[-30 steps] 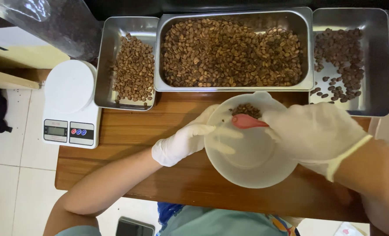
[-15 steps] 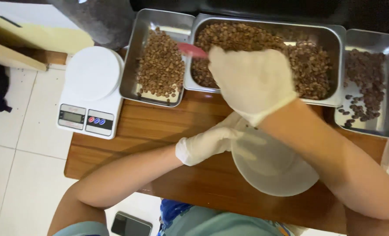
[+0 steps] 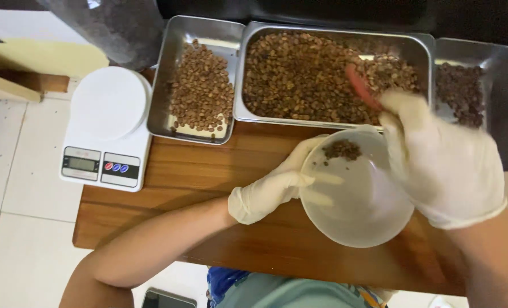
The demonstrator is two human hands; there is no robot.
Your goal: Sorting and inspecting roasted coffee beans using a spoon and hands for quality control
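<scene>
1. The right hand [image 3: 445, 165], in a white glove, is closed around the handle of a red scoop [image 3: 361, 85]; the scoop's head lies among the beans at the right end of the large middle tray [image 3: 248, 74].
2. The left hand [image 3: 277, 185], also in a white glove, grips the left rim of a white plastic bowl [image 3: 357, 199], with its fingers curled under and over the edge.
3. The bowl is tilted toward the trays at the middle of the worktop [image 3: 180, 171], just in front of the large tray, and a small heap of coffee beans [image 3: 342, 149] sits by its far rim.
4. The large tray is filled with light brown beans and stands along the worktop's back edge.
5. A smaller steel tray [image 3: 174, 68] touches it on the left and holds a thinner layer of similar beans.
6. Another steel tray [image 3: 494, 63] at the back right corner holds darker beans.
7. A white digital kitchen scale [image 3: 107, 125] overhangs the worktop's left edge, near the left tray.
8. A clear bag of dark contents [image 3: 117, 25] stands behind the scale at the back left.
</scene>
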